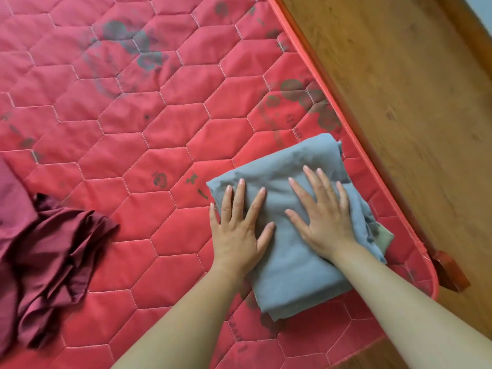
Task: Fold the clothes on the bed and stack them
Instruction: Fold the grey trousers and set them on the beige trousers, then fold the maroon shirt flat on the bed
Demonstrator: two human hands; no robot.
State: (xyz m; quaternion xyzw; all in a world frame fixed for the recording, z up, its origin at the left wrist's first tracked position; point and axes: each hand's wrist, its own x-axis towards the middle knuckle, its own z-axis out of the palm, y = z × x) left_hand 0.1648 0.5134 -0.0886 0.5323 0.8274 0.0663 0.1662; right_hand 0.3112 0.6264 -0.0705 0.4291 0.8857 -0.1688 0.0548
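A folded grey-blue garment (287,275) lies near the right edge of the red quilted mattress (159,115). My left hand (239,230) rests flat on its left part, fingers spread. My right hand (323,217) presses flat on its right part, fingers apart. Neither hand grips the cloth. A crumpled dark red garment (50,265) lies unfolded at the left edge of the view, apart from both hands. A bit of greenish cloth (384,237) shows under the grey garment's right side.
The wooden bed frame (412,102) runs along the mattress's right side, with a small reddish wooden block (450,272) at the corner. Open mattress surface stretches between the two garments and toward the top left.
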